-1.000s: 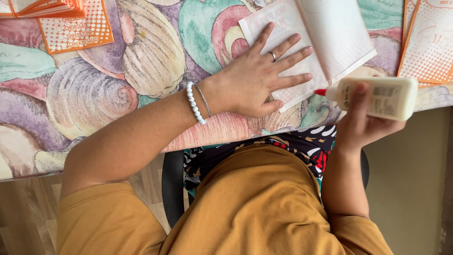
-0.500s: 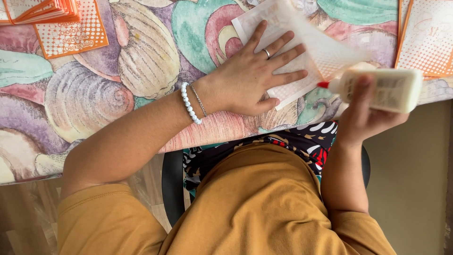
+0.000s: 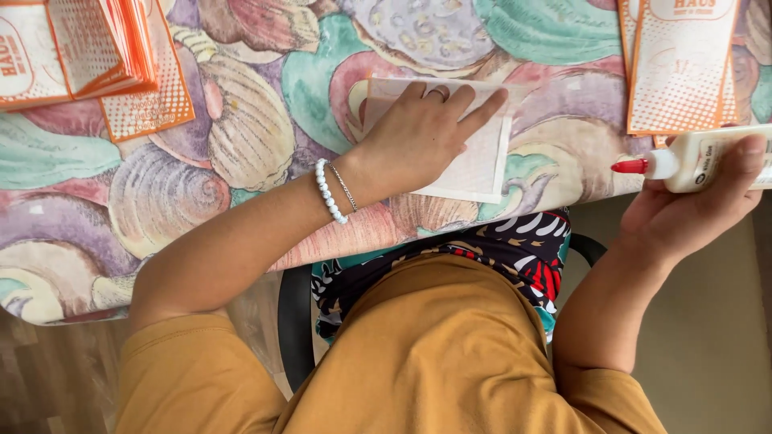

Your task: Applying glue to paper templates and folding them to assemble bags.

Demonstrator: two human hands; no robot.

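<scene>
At frame's edge, glue bottle point(image 3: 708, 161) cut off.

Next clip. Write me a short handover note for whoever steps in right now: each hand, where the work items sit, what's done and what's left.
Left hand: flat, palm down, pressing the folded white paper sheet onto the shell-patterned tablecloth.
Right hand: gripping the white glue bottle, red tip pointing left, held off the table's near edge, clear of the sheet.
Orange printed sheets: one stack far left, another far right.
Done: sheet lies folded and is being pressed down.
Left: no glue visible on the outside of the sheet; both stacks appear to await handling.
</scene>
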